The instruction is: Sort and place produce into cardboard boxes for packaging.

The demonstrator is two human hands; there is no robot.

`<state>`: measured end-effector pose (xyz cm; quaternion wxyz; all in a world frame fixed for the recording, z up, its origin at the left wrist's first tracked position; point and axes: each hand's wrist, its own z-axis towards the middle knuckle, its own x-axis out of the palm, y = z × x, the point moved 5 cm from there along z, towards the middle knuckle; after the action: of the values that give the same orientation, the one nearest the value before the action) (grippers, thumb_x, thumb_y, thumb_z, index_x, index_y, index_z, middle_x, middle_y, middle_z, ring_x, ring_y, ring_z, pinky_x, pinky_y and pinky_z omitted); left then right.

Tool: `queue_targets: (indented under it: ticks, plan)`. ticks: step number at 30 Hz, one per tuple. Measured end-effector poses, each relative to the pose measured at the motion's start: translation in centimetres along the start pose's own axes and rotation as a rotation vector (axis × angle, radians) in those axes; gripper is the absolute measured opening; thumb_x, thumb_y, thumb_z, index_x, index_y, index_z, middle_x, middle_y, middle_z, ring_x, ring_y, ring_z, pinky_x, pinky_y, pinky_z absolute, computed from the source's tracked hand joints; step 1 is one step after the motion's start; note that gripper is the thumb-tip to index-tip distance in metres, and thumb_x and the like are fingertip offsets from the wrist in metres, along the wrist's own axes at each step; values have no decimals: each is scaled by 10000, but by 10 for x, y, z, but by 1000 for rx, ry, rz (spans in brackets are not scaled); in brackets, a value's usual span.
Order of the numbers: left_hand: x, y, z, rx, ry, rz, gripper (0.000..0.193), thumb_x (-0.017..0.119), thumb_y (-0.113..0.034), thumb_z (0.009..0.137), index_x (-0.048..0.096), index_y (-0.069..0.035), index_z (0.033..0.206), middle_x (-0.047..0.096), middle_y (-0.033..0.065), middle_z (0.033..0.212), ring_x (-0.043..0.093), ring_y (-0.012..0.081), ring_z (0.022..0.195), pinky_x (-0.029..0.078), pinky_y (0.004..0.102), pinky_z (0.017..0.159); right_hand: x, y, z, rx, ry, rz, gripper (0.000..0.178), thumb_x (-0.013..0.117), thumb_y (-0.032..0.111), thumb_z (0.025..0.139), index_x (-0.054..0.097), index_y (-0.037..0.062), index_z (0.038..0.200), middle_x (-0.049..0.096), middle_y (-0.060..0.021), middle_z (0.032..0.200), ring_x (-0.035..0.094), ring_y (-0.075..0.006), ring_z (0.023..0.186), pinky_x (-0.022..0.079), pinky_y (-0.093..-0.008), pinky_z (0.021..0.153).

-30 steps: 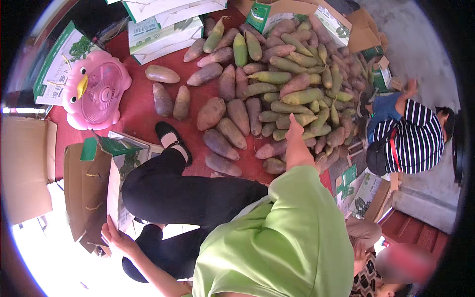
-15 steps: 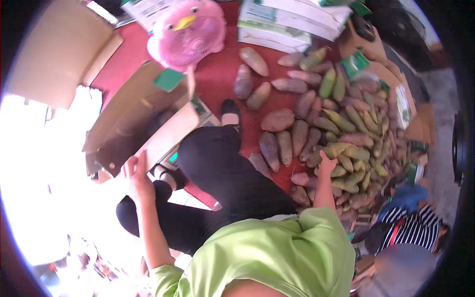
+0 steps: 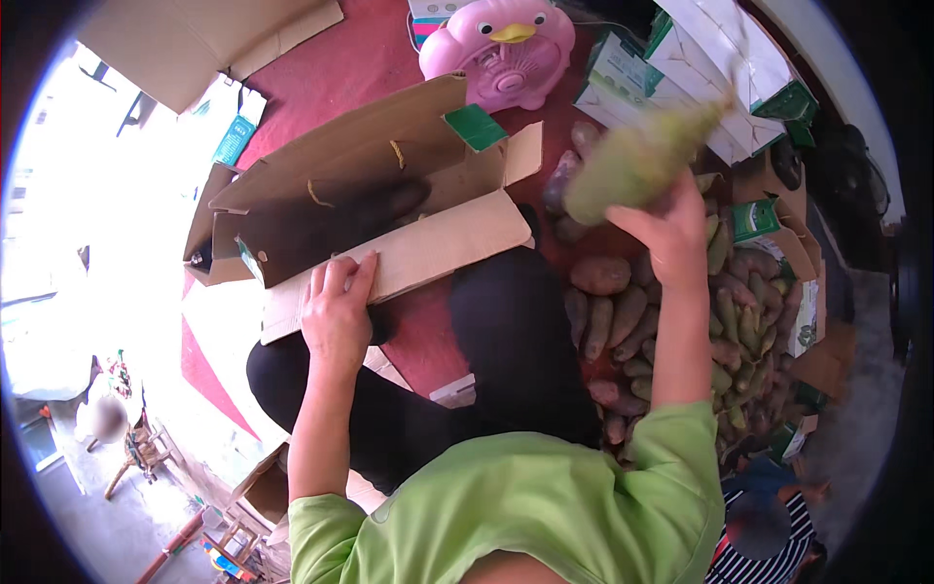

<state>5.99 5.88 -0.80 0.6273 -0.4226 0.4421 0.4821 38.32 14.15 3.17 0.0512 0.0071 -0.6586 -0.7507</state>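
Observation:
My right hand (image 3: 669, 232) is raised and grips a long greenish tuber (image 3: 637, 164), blurred, above the pile. Below it a heap of reddish and green sweet potatoes (image 3: 681, 321) lies on the red floor mat (image 3: 341, 68). My left hand (image 3: 338, 311) rests on the front flap of an open brown cardboard box (image 3: 370, 195) lying on its side, fingers spread over the flap. The box's inside is dark; something dark lies in it. My black trouser legs (image 3: 506, 350) are folded between box and pile.
A pink bird-shaped fan (image 3: 496, 49) stands behind the box. Flat white and green cartons (image 3: 700, 68) lie at the back right, more folded cardboard (image 3: 195, 39) at the back left. Another person in a striped top (image 3: 769, 545) sits at the lower right.
My right hand has lifted a green tuber off the pile and raised it. My left hand has moved onto the box flap. The view has swung left toward the box.

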Motion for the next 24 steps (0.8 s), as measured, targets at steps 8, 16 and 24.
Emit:
queue_targets:
  ticks: [8, 16, 24]
  plan:
    - [2, -7, 10, 18, 71, -3, 449, 553, 24, 700, 653, -164, 1096, 557, 47, 940, 561, 260, 934, 491, 369, 771, 148, -6, 62, -594, 381, -647, 661, 762, 105, 559, 517, 29, 1169, 555, -169, 1125, 510, -351, 1082, 405, -427, 956]
    - [11, 0, 4, 48, 39, 25, 479, 569, 47, 716, 647, -153, 1144, 546, 60, 945, 548, 267, 905, 482, 384, 736, 185, -74, 63, -238, 590, -1234, 341, 685, 101, 671, 634, 58, 1005, 623, -119, 1007, 577, -298, 977, 515, -417, 767]
    - [14, 5, 4, 101, 13, 8, 540, 573, 102, 690, 639, -142, 1168, 561, 76, 962, 560, 262, 901, 495, 375, 741, 87, -26, 25, -349, -9, -481, 270, 668, 113, 728, 640, 59, 991, 644, -95, 881, 624, -269, 861, 498, -384, 742]
